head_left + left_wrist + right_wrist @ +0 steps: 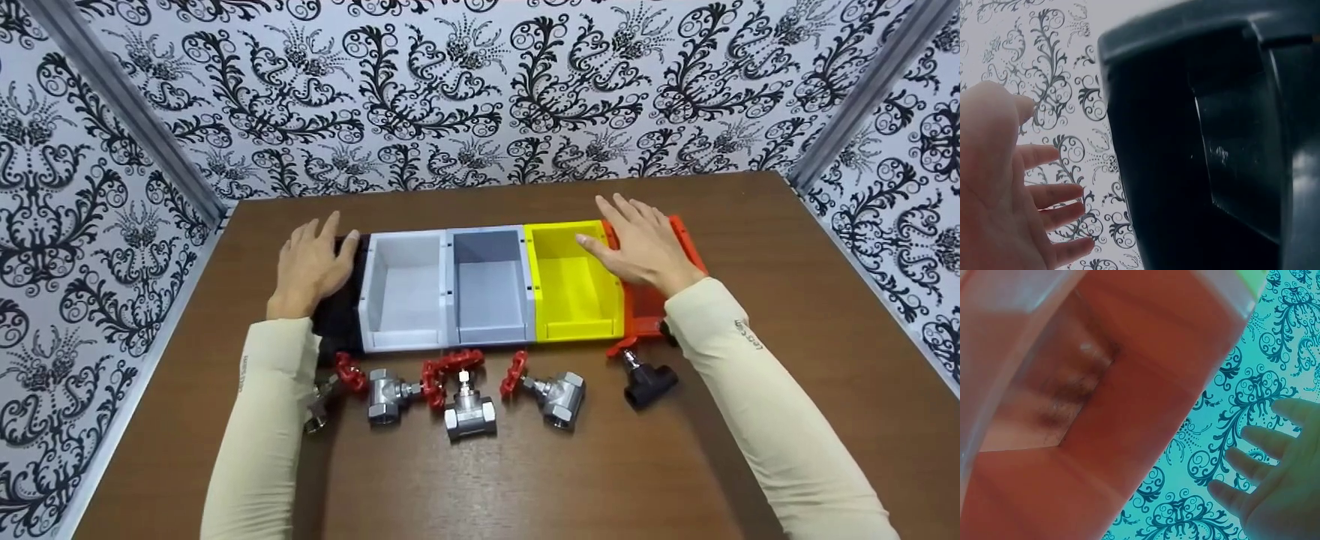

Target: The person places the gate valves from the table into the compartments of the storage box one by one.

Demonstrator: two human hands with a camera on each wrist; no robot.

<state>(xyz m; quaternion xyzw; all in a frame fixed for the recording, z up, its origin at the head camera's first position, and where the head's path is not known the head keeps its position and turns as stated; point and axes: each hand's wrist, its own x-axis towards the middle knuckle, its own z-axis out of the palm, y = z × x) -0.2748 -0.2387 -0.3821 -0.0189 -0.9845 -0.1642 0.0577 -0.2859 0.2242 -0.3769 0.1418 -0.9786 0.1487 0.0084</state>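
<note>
My left hand (311,262) hovers at the left end of a row of bins, over the black bin (341,315), with its fingers extended. In the left wrist view a gap shows between those fingers (1053,194) and the black bin (1151,140). Above the red bin (649,304) at the other end is my right hand (641,244), fingers spread, holding nothing. The right wrist view shows its fingers (1266,439) apart from the red bin (1140,399). Between them stand a white bin (409,292), a grey bin (489,292) and a yellow bin (576,289).
Metal valves with red handwheels lie in front of the bins: one (386,397), another (470,412) and a third (559,397). A black valve (647,384) lies at right. My left sleeve partly hides one more valve (319,405). Patterned walls (480,90) enclose the brown table (480,487).
</note>
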